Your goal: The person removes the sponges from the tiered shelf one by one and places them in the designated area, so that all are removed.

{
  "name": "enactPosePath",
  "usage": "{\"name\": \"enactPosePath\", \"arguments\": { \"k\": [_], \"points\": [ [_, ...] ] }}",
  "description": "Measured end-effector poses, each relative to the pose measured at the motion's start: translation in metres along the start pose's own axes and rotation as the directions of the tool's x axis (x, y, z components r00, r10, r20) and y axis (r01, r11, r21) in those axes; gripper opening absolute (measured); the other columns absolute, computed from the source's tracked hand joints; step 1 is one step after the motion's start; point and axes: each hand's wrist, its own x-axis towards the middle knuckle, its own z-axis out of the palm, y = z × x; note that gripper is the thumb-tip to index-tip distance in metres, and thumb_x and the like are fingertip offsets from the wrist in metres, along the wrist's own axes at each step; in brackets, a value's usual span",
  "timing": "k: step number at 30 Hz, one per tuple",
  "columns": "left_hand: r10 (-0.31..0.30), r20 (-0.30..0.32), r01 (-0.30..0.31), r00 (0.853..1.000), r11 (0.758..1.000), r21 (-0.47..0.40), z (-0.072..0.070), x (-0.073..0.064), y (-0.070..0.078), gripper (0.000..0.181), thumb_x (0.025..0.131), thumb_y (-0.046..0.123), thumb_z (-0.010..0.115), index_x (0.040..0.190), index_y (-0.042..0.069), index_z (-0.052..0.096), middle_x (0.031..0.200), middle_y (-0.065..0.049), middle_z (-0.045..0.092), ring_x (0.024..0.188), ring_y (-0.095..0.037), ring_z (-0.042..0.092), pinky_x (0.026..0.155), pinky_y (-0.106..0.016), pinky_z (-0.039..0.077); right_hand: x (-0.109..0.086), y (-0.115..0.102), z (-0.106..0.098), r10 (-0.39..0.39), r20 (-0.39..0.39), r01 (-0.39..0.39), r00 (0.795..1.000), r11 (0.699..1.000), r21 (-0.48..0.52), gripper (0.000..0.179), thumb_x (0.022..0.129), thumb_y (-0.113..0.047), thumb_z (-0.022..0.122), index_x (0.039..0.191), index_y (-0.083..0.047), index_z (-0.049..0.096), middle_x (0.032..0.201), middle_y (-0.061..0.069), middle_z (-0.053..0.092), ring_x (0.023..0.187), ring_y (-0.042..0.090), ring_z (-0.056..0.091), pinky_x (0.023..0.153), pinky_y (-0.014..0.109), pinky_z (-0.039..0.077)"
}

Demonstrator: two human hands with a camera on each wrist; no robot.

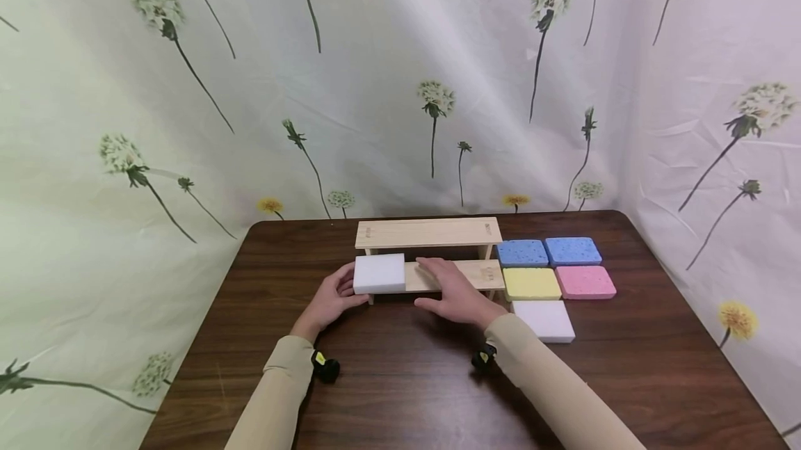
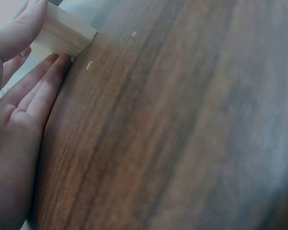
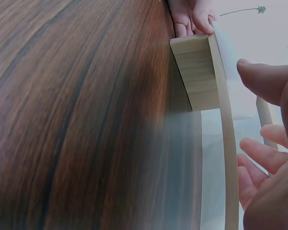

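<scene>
A white sponge block (image 1: 379,274) lies on the left end of the low front wooden shelf (image 1: 482,274). My left hand (image 1: 332,299) is beside that end, with its thumb at the front corner and its fingers along the left side. In the left wrist view, the fingers (image 2: 43,88) reach to the shelf's upright end panel (image 2: 65,33). My right hand (image 1: 459,293) is spread over the right half of the front shelf, right of the white block, holding nothing. The right wrist view has its thumb (image 3: 264,79) apart from the fingers (image 3: 264,155).
Behind stands a taller wooden shelf (image 1: 428,233). To the right lie two blue sponges (image 1: 522,253), a yellow sponge (image 1: 532,284), a pink sponge (image 1: 585,282) and a second white block (image 1: 551,320), partly behind my right sleeve. A flowered curtain (image 1: 375,88) borders the brown table (image 1: 388,394).
</scene>
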Motion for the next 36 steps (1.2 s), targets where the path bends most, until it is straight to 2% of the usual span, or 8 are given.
{"name": "enactPosePath", "arguments": {
  "k": [5,14,21,30,36],
  "points": [
    [-0.001,0.002,0.001,1.000,1.000,0.009,0.000,-0.001,0.001,0.083,0.090,0.003,0.083,0.160,0.001,0.038,0.155,-0.028,0.048,0.142,-0.042,0.050,0.109,-0.031,0.052,0.008,0.001,0.007,0.002,0.000,-0.002,1.000,1.000,-0.021,0.086,0.094,-0.032,0.082,0.162,-0.004,0.037,0.159,0.017,0.046,0.144,0.036,0.044,0.121,0.052,0.037],
    [0.008,-0.002,-0.008,1.000,1.000,0.022,-0.002,0.001,-0.002,0.083,0.089,0.001,0.083,0.159,0.002,0.039,0.155,-0.027,0.048,0.141,-0.041,0.051,0.107,-0.028,0.053,0.019,-0.005,0.011,0.007,-0.011,-0.007,1.000,1.000,-0.027,0.088,0.092,-0.031,0.083,0.160,0.000,0.037,0.157,0.022,0.047,0.145,0.041,0.042,0.123,0.058,0.031],
    [-0.001,0.002,0.001,1.000,1.000,0.015,-0.001,0.001,-0.002,0.083,0.089,0.001,0.083,0.160,0.003,0.039,0.156,-0.027,0.048,0.142,-0.041,0.051,0.109,-0.032,0.052,0.028,-0.008,0.016,0.021,-0.013,-0.021,1.000,0.998,-0.059,0.089,0.092,-0.033,0.083,0.161,-0.001,0.036,0.157,0.021,0.047,0.142,0.041,0.044,0.119,0.058,0.037],
    [0.010,-0.002,-0.010,1.000,1.000,-0.010,0.000,0.001,0.001,0.083,0.089,-0.002,0.082,0.159,0.001,0.039,0.155,-0.028,0.048,0.142,-0.043,0.050,0.106,-0.027,0.052,0.036,-0.012,0.020,0.040,-0.022,-0.041,0.999,0.996,-0.074,0.094,0.092,-0.038,0.083,0.164,-0.004,0.032,0.159,0.018,0.048,0.138,0.042,0.046,0.114,0.060,0.040],
    [0.019,0.008,-0.019,1.000,1.000,-0.001,-0.001,0.000,0.001,0.082,0.090,0.000,0.082,0.159,0.000,0.039,0.154,-0.029,0.048,0.141,-0.043,0.051,0.105,-0.027,0.053,0.038,-0.014,0.024,0.049,-0.040,-0.053,0.998,0.993,-0.110,0.090,0.092,-0.040,0.082,0.161,-0.005,0.038,0.155,0.016,0.052,0.134,0.041,0.049,0.110,0.060,0.042]
  ]
}}
